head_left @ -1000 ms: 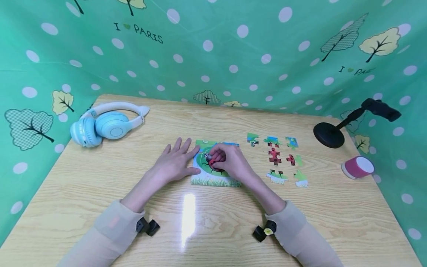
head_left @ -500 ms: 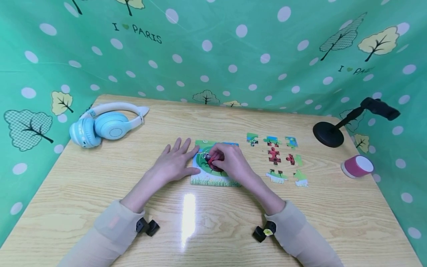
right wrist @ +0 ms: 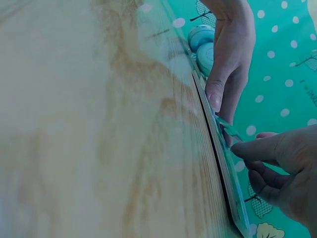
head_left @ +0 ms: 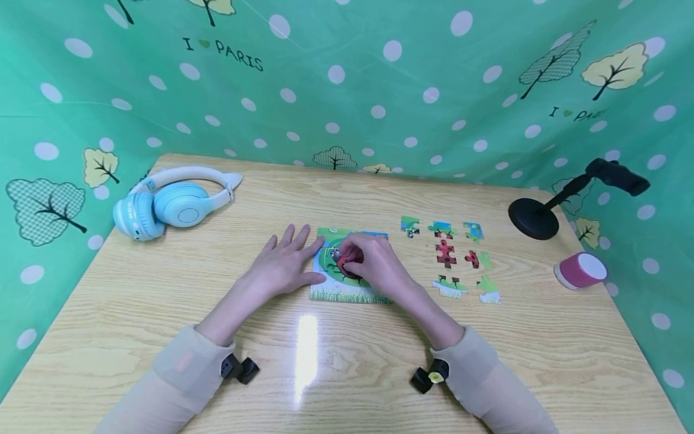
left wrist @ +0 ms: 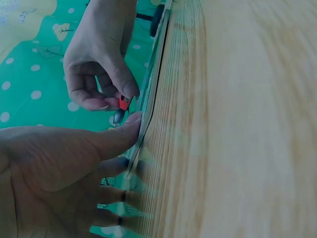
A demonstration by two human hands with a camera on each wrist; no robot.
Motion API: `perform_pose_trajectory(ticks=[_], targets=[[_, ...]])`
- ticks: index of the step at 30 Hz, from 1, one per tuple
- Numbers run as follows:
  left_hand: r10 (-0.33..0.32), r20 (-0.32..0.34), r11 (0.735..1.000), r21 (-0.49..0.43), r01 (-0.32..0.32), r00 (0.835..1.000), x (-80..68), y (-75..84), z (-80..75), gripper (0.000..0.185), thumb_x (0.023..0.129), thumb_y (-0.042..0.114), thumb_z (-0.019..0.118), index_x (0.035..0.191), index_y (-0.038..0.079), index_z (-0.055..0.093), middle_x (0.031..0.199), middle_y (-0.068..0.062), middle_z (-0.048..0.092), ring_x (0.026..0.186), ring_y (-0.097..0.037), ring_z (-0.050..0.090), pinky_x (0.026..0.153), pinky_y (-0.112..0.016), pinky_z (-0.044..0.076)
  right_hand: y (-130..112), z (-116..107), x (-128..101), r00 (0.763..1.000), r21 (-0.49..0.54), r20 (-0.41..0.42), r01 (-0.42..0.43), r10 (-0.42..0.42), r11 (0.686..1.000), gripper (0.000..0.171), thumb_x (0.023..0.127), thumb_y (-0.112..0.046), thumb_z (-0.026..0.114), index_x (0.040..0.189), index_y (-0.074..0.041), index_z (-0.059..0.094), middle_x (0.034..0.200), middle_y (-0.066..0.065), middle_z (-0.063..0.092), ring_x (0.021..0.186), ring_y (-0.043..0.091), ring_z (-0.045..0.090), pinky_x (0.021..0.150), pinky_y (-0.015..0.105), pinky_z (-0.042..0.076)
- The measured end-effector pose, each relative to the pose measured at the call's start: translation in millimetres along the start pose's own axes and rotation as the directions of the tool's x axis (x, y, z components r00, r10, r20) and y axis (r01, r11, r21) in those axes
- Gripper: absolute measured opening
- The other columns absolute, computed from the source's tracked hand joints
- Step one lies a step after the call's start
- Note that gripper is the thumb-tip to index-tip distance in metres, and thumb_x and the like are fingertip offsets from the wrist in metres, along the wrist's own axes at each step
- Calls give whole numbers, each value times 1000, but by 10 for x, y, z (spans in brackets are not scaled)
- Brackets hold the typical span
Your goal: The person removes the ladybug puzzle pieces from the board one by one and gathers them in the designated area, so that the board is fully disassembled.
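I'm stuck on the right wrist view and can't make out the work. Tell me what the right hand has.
Observer: The right hand pinches a red puzzle piece over the puzzle board.
Operator: Report the left hand.
Observer: The left hand lies flat on the table, fingers straight, its thumb against the board's left edge.
Operator: List what's right of the board.
Observer: Seven loose pieces lie there in rows, apart from each other.
Operator: Name anything further out.
Observer: A pink tape roll and a black stand at the right edge; blue headphones at the far left.
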State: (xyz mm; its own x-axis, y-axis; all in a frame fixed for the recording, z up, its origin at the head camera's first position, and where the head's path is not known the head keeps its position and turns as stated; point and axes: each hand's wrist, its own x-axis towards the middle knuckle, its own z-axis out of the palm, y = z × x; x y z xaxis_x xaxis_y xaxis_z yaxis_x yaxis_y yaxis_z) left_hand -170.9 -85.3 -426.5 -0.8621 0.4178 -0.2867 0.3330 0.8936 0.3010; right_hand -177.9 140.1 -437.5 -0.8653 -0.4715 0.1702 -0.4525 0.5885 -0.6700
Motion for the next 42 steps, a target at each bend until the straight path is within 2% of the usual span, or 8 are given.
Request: perform_pose_trajectory(ticks=[7,14,22,27,32,42], targets=[[-9,0,1000,1,9,1000,-5,2,-19,84,97,59,61,164,23,26,174,-16,9,160,-46,5,127,-70,12,37,-138,16,991,107,-6,-131,132,986,21,85,-5,83,102,-13,73,95,0,76,84,11,70,77,25,61],[-1,-5,1000,6,1,1000,-24,-7,-21,84,97,59,61,164,22,27,173,-17,9,160,-46,6,126,-69,13,248,-454,-74,971,225,-29,-227,239,948,27,81,-5,86,102,-13,72,98,5,77,88,18,71,79,26,61],[-4,-3,1000,7,4,1000,-27,-17,-30,85,96,59,62,164,22,26,173,-16,9,160,-46,6,126,-69,12,532,-835,-236,942,271,-66,-300,329,915,28,83,-13,87,107,-10,71,103,8,75,92,18,69,77,22,57],[-6,6,1000,9,6,1000,-26,-15,-29,85,96,59,61,164,22,26,173,-16,8,160,-46,6,126,-69,12,699,-1023,-353,935,227,-66,-325,348,918,29,85,-22,86,107,-10,71,102,6,73,92,16,68,73,23,57],[-4,9,1000,2,4,1000,-13,15,-35,86,96,60,61,164,23,25,174,-15,7,160,-44,5,127,-69,11,856,-1172,-466,935,151,-46,-343,353,927,27,86,-23,85,107,-11,71,103,9,73,91,14,68,70,23,57],[-10,9,1000,-5,10,1000,-8,22,-6,86,96,60,62,164,23,25,174,-15,7,160,-44,4,127,-68,10,979,-1180,-481,920,-2,-38,-391,390,921,24,83,-16,87,102,-15,74,100,6,75,89,17,66,67,23,56]])
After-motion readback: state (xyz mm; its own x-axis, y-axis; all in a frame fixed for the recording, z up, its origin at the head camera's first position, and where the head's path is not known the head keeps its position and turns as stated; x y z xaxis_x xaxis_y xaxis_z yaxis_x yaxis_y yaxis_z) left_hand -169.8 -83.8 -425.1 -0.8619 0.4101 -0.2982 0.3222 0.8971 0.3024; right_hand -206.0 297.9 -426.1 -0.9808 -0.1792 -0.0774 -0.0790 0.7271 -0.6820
